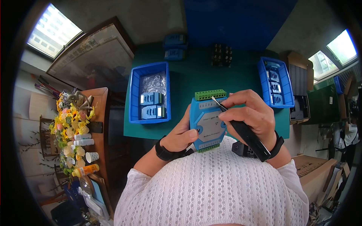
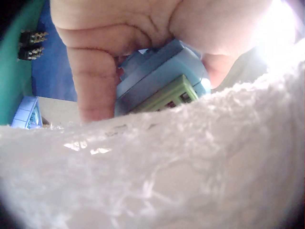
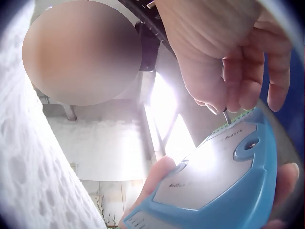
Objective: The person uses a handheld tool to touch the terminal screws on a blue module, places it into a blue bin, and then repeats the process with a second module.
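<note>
A blue module [image 1: 209, 122] with a grey label is held upright before the chest, a green terminal strip [image 1: 210, 94] along its top and another at its bottom. The left hand [image 1: 180, 132] grips its left side, thumb on the front; in the left wrist view that hand [image 2: 157, 28] spans the blue casing [image 2: 162, 71]. The right hand [image 1: 252, 116] pinches a black pen-like tool [image 1: 249, 138], its thin tip at the top strip. In the right wrist view the fingertips [image 3: 238, 95] hold the metal shaft [image 3: 227, 117] against the strip's edge on the module [image 3: 209, 167].
On the green table [image 1: 181, 130] a blue bin [image 1: 168, 94] with modules stands left, another blue bin [image 1: 290, 90] right. Black parts [image 1: 221, 55] and stacked blue modules [image 1: 174, 47] sit at the back. Flowers [image 1: 71, 124] and bottles are on a wooden table at far left.
</note>
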A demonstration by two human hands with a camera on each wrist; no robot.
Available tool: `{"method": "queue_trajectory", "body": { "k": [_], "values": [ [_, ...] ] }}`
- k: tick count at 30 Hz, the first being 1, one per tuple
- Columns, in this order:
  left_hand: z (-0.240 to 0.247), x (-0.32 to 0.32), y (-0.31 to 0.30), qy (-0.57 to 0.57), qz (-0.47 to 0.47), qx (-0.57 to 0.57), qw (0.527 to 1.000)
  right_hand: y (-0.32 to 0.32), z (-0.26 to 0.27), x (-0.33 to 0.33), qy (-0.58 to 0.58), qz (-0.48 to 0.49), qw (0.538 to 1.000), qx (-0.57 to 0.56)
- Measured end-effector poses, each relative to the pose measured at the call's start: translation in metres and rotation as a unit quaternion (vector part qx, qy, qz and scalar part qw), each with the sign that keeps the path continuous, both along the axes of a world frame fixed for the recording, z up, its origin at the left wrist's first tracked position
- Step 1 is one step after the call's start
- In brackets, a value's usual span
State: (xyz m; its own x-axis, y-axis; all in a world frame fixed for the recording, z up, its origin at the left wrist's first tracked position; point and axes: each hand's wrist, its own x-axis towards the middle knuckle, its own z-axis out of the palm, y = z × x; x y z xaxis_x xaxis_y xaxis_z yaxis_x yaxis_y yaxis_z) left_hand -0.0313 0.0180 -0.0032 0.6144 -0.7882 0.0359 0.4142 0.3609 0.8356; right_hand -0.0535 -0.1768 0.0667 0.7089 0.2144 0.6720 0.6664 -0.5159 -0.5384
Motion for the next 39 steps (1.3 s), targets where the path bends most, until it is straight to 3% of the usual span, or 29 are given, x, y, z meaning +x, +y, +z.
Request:
{"method": "queue_trajectory", "body": {
  "k": [10, 39],
  "values": [
    [0.0015, -0.0006, -0.0004, -0.016, -0.003, -0.006, 1.000, 0.0033, 0.0032, -0.0007, 0.026, -0.008, 0.996, 0.081],
    [-0.0004, -0.0029, 0.0006, -0.024, 0.004, -0.009, 1.000, 0.0089, -0.0002, 0.0010, -0.022, 0.002, 0.998, 0.063]
  ]
}}
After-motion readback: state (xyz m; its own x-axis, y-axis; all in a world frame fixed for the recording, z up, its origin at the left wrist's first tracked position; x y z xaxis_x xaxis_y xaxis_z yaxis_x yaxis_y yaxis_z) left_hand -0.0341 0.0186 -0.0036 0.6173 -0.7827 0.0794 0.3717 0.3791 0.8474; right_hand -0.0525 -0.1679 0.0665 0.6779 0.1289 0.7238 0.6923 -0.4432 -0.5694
